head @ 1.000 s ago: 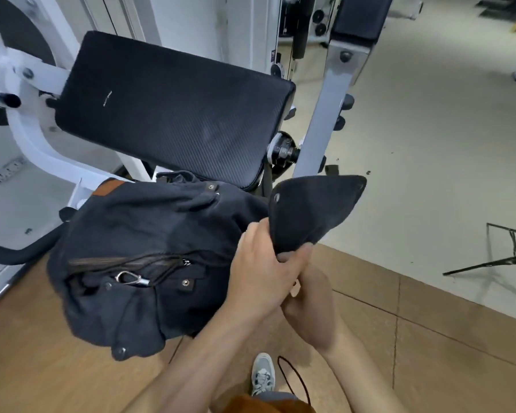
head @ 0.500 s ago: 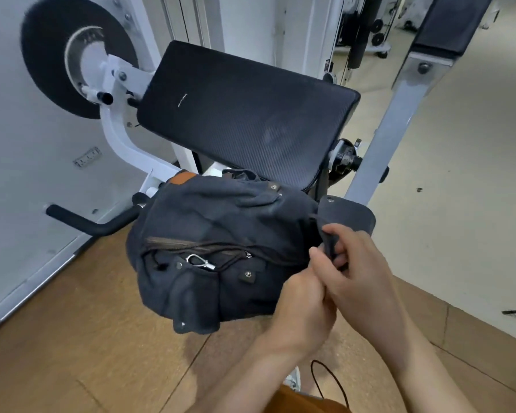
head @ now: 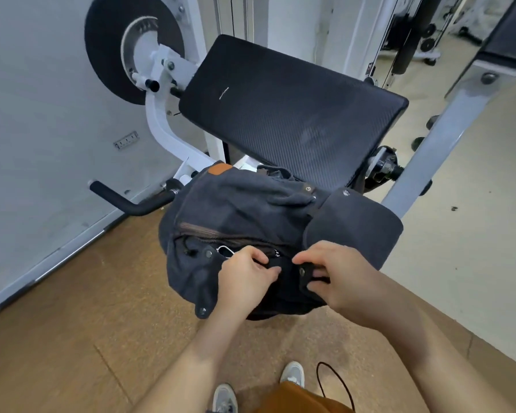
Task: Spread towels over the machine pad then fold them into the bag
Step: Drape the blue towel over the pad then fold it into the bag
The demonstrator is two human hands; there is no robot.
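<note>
Resting at the centre of the frame, the dark grey bag lies slumped just below the lower edge of the black machine pad, which tilts across the upper middle on a white metal arm. Whether the bag's top touches the pad is hard to tell, since the two dark surfaces overlap there. The bag's rounded flap is thrown open toward the right, its inner side up. The left hand sits on the bag's front, just below the brown zipper line, fingers curled and pinching a fold of the fabric beside a small silver clip. The right hand, just right of it, pinches a short strap tab with a metal snap between thumb and fingers. A tan patch marks the bag's upper left corner. A black round plate hangs on the machine at upper left, and a black padded handle sticks out at mid left. Two grey shoes stand on the brown floor at the bottom
</note>
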